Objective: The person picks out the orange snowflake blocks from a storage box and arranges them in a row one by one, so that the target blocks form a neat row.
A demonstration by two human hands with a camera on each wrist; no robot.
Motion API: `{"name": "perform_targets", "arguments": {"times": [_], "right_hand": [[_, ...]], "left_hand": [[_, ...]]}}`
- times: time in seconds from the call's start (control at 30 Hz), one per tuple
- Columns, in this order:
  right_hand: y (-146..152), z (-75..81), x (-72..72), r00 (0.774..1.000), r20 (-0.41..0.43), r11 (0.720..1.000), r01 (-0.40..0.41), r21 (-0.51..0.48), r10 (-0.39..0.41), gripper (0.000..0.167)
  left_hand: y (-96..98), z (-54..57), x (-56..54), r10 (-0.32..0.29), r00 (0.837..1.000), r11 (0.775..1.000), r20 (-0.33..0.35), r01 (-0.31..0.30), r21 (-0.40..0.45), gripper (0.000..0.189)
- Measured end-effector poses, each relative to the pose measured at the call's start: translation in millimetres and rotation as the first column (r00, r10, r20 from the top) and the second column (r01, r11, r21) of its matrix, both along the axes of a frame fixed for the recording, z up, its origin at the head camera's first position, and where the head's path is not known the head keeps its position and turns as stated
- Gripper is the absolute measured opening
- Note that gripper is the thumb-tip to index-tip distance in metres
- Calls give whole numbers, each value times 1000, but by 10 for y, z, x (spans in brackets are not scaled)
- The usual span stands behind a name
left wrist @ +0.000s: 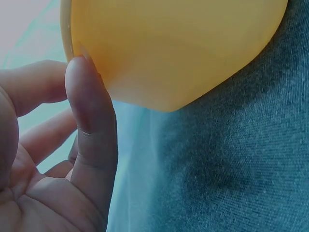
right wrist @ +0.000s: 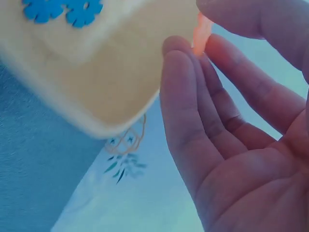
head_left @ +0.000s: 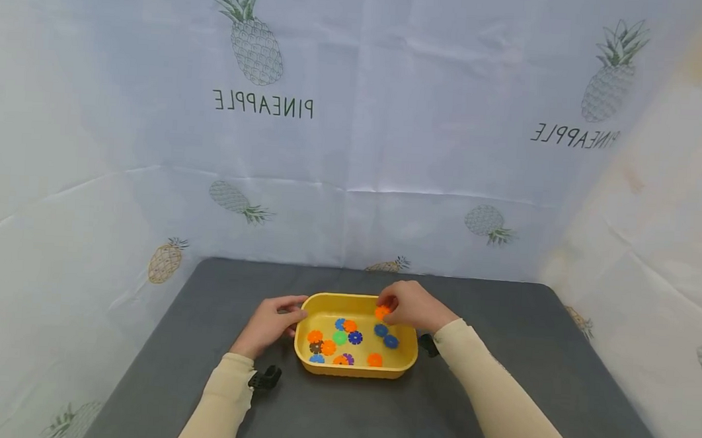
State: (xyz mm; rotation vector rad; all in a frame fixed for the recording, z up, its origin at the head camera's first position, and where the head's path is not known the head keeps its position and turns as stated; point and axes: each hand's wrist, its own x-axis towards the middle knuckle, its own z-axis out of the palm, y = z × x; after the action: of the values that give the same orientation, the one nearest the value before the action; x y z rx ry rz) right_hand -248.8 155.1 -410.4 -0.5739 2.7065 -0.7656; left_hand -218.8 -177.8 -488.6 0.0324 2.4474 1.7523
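Observation:
A yellow plastic tray holds several small notched plastic discs in different colours. At its left end my left hand grips the rim; the left wrist view shows the thumb and index finger pinching the tray's wall. Over the far right part of the tray, my right hand pinches an orange notched disc between thumb and fingertips. That disc appears edge-on in the right wrist view. Below the hand, two blue discs lie side by side in the tray.
Orange, green, brown, blue and purple discs lie mostly in the tray's left half, some overlapping. The tray stands on a dark grey table. A white pineapple-print cloth hangs behind and at the sides.

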Motion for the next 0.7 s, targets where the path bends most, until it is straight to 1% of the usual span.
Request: {"name": "perform_targets", "arguments": {"times": [0.1,0.2,0.33,0.43,0.57,0.7], "right_hand": [[177,-29,19,999,3,996,48,-69,-48,28],[391,-96,47,995,3,986,95,-135,-96,28],[663,-259,98,983,10,957,178,-228,-181,28],[852,-412,146,969,39,928,244,-280,-243,28],[1036,-624,183,955,81,907,298,-299,-287,29],[1126,-798,186,942,99,897,336,-288,-321,29]], "left_hand": [[-11,-10,-9,20,1000,1000,15,-20,16,46],[-12,-15,-22,24,999,999,34,-25,24,47],[-50,-27,-40,13,998,999,58,-15,37,49],[-81,-41,-60,-7,998,999,60,4,54,51],[-116,-87,-113,-23,997,996,76,16,88,52],[-126,-137,-159,-32,994,993,101,20,120,53]]}}
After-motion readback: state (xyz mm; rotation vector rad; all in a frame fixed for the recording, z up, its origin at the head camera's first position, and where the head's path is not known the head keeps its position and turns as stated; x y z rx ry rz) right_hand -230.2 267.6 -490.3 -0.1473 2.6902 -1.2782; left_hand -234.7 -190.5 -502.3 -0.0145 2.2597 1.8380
